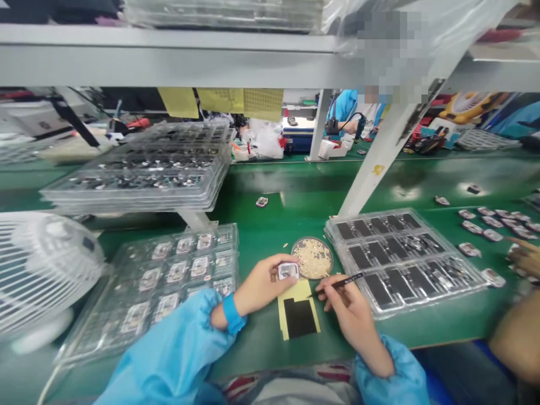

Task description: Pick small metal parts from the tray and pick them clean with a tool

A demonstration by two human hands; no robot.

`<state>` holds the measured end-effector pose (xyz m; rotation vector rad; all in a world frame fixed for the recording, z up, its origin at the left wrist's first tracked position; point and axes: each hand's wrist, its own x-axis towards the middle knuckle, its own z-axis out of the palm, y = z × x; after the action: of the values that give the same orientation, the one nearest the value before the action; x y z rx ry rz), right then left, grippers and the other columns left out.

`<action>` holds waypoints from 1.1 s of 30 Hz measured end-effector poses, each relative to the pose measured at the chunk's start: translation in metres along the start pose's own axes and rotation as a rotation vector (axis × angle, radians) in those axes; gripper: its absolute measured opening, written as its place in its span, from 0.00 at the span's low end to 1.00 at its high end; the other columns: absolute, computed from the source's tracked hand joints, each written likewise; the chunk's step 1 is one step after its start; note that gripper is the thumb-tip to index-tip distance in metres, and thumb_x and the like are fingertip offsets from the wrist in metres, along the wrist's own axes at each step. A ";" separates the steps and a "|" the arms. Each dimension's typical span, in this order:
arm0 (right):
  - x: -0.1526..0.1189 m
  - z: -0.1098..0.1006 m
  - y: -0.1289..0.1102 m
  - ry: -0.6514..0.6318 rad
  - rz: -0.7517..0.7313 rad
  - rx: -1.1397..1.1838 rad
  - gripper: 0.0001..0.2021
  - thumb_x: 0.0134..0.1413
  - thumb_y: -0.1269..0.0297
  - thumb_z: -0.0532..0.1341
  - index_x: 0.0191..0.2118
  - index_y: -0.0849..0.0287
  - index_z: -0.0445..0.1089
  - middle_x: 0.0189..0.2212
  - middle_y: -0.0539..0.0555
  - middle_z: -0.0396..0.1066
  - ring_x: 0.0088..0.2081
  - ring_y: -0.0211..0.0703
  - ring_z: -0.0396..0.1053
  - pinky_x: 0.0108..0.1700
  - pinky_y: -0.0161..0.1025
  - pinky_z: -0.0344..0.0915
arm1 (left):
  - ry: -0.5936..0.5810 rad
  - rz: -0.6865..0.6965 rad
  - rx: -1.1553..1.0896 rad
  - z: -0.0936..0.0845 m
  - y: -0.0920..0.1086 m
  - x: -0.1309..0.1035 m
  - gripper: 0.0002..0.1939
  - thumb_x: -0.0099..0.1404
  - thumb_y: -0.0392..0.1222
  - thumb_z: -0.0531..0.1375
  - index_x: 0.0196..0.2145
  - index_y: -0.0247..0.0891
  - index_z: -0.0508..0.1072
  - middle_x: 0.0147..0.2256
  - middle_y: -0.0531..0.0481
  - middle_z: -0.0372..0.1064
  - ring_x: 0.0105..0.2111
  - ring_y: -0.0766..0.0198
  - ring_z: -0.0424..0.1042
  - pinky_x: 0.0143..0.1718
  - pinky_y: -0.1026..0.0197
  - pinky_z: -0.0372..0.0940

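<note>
My left hand (264,285) is closed on a small watch case (288,271), square with rounded corners and a pale rim, its open side facing up. In my right hand (346,308) is a pair of slim black tweezers (343,282), held like a pen, the tips pointing left above a yellow-taped black pad (300,318). Just beyond both hands sits a round dish (312,257) full of tiny tan and dark pieces. The tweezers' tips are apart from the case; anything between them is too small to tell.
Left are clear trays of cases (177,273), a white fan (46,275) and stacked trays (139,169). Right stands a tray of black screen-like parts (405,259), with loose cases (491,235) near another person's hand (525,256). A slanted post (379,152) and a shelf (169,59) rise ahead.
</note>
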<state>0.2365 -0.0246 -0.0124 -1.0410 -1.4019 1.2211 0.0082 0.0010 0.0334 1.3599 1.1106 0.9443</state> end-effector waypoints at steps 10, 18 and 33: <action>0.002 0.002 0.000 0.010 0.080 0.016 0.11 0.61 0.56 0.66 0.41 0.56 0.68 0.35 0.55 0.77 0.33 0.44 0.76 0.31 0.38 0.74 | -0.029 -0.138 -0.229 0.002 0.000 -0.004 0.20 0.60 0.49 0.67 0.45 0.39 0.69 0.38 0.48 0.73 0.29 0.65 0.76 0.26 0.65 0.66; 0.001 0.002 0.002 0.025 0.078 -0.035 0.10 0.60 0.58 0.66 0.41 0.55 0.67 0.36 0.55 0.76 0.36 0.45 0.76 0.37 0.40 0.74 | 0.055 -0.099 -0.053 0.009 -0.002 -0.010 0.15 0.59 0.41 0.67 0.44 0.41 0.72 0.37 0.49 0.76 0.36 0.60 0.76 0.36 0.59 0.72; 0.001 0.001 -0.006 -0.060 0.077 -0.226 0.06 0.63 0.60 0.64 0.41 0.55 0.69 0.38 0.54 0.76 0.39 0.46 0.76 0.41 0.41 0.72 | -0.009 -0.038 0.422 0.013 -0.007 -0.016 0.03 0.65 0.40 0.60 0.38 0.47 0.72 0.30 0.58 0.79 0.25 0.62 0.75 0.28 0.61 0.62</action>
<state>0.2353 -0.0241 -0.0066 -1.2317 -1.5871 1.1762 0.0164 -0.0182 0.0256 1.6705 1.3754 0.6973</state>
